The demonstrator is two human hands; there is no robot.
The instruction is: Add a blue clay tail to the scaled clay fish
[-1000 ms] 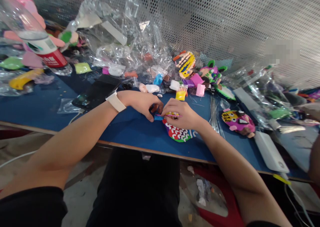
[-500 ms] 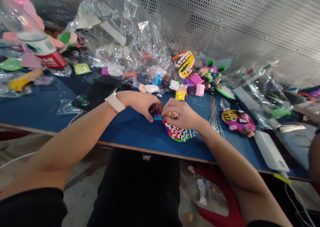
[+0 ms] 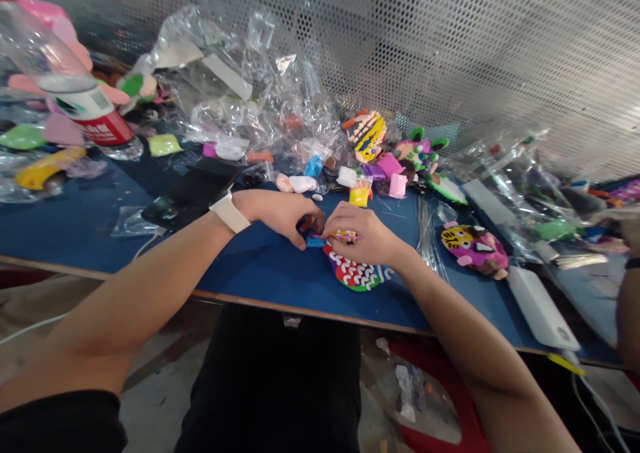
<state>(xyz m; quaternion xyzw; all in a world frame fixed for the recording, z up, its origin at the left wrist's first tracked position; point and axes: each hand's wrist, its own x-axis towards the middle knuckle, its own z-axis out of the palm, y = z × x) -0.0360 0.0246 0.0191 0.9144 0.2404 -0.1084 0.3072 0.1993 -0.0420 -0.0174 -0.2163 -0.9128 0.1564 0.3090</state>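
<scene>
A perforated metal panel [image 3: 475, 46] rises behind our blue table [image 3: 260, 270], and crumpled clear wrappers [image 3: 240, 116] are heaped along its foot. We have both hands close together near the front edge of the table, with the patterned clay piece [image 3: 356, 272] lying flat at the right one. The right hand [image 3: 361, 232] is over the upper part of the piece, so we see mainly the lower part, red, green and blue with rows of white curved marks. The fingers of that hand are pinched on a thin pink stick [image 3: 353, 237], which lies across above the clay.

Our left hand [image 3: 280, 214], with a white band [image 3: 230, 213] at its wrist, is to the left of the piece and apart from it. Its thumb and fingers curve towards a small blue piece [image 3: 315, 242], which lies between the two hands, just beside the patterned clay's left end; we cannot tell whether they grip it.

Beyond the right hand we see a yellow packet [image 3: 359, 196]. A black phone [image 3: 197, 186] lies behind the left wrist, and well to the right of both hands is a pink-and-yellow clay face [image 3: 477, 248], near a white power bank [image 3: 543, 310].
</scene>
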